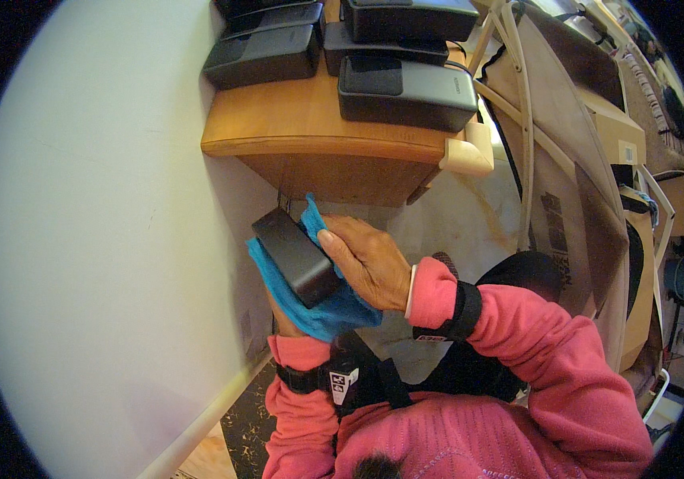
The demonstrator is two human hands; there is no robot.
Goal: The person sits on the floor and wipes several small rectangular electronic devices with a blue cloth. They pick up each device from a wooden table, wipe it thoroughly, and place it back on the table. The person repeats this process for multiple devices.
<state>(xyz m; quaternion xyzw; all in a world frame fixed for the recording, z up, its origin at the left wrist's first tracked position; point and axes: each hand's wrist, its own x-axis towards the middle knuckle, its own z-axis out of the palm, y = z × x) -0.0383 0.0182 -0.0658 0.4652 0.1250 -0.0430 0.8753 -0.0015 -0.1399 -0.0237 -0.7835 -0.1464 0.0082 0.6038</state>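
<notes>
A matte black box-shaped device (pixel 294 257) with rounded edges is tilted in front of me, below the table's near edge. A bright blue cloth (pixel 322 318) wraps its underside and right side. My left hand (pixel 279 313) supports the device from beneath, through the cloth; its fingers are hidden. From the right, my right hand (pixel 371 262) presses the cloth between thumb and fingers against the device's side, thumb on top. A raised corner of the cloth sticks up beyond the thumb.
A wooden table (pixel 278 120) ahead bears several similar black devices (pixel 410 89), some stacked. Cream padding (pixel 469 152) covers its near right corner. A white wall (pixel 110 223) runs close on my left. To the right stands a large beige fabric bag (pixel 565 191) on a frame, with cardboard boxes (pixel 609 132) beyond.
</notes>
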